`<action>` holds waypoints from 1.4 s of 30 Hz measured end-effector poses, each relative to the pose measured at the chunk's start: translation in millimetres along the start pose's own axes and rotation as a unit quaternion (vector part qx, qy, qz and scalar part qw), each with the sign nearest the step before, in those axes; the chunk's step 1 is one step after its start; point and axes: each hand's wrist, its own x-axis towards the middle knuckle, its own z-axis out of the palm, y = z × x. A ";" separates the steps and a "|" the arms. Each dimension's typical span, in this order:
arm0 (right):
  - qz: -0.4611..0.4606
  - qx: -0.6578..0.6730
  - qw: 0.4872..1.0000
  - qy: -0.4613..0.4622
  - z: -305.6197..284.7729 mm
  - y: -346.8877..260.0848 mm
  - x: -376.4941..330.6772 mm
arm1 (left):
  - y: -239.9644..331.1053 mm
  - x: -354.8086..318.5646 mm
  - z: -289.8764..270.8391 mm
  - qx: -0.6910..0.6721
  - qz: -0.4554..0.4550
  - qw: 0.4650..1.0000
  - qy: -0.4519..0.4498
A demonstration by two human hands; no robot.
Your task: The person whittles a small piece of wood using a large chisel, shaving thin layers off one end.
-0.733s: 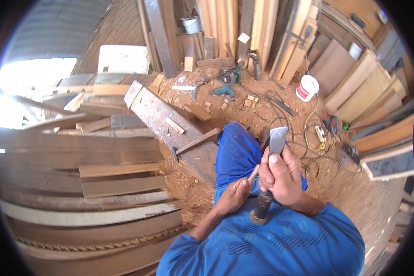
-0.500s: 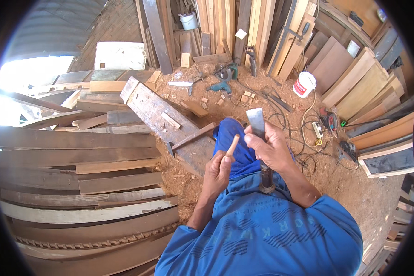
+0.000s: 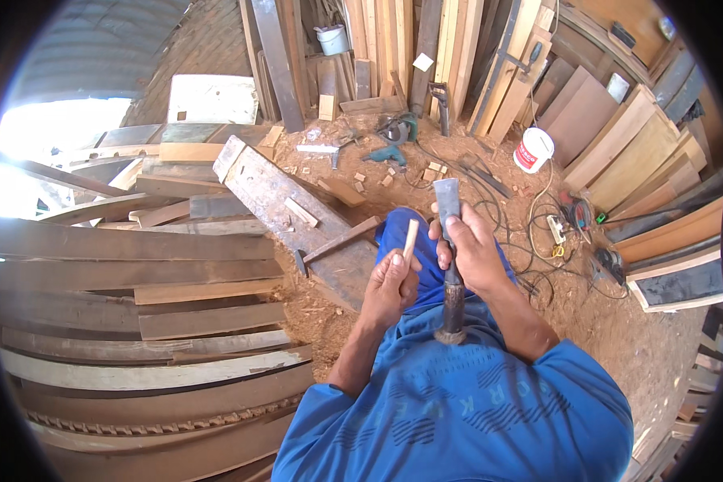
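Note:
My left hand (image 3: 391, 283) is closed round a short wooden peg (image 3: 410, 239), which sticks up from between thumb and fingers. In my right hand (image 3: 472, 251) is a chisel (image 3: 453, 304), gripped by its blade. The wide metal end points away from me, and the dark handle hangs back toward my shirt. Peg and chisel are side by side, a small gap apart, above my blue-clad leg. On the thick plank bench (image 3: 269, 193) to the left lies a hammer (image 3: 341, 241), its handle toward my knee. A small wood strip (image 3: 300, 212) rests on the same plank.
Stacked boards (image 3: 136, 277) fill the left side. Ahead, on sawdust-covered ground, lie a green power tool (image 3: 386, 153), a handsaw (image 3: 439, 104), wood offcuts and cables. A white bucket (image 3: 533, 149) stands at the right, near leaning planks (image 3: 618, 132) and a power strip (image 3: 556, 229).
The chisel has turned, its blade end now farther from me and its handle more in line with my body. My left hand has shifted slightly right, and the peg stands straighter.

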 end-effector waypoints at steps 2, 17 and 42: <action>-0.008 0.125 0.992 0.030 6.5 1.8 -2.9 | 5.2 11.2 -4.2 -0.048 0.049 0.997 -0.023; 0.080 0.186 0.972 -0.121 37.0 -21.3 -49.8 | 5.4 -24.7 -4.4 0.290 0.105 0.951 0.024; 0.191 0.219 0.940 -0.181 52.3 -6.0 -30.4 | 36.0 20.0 14.9 0.147 0.160 0.949 0.227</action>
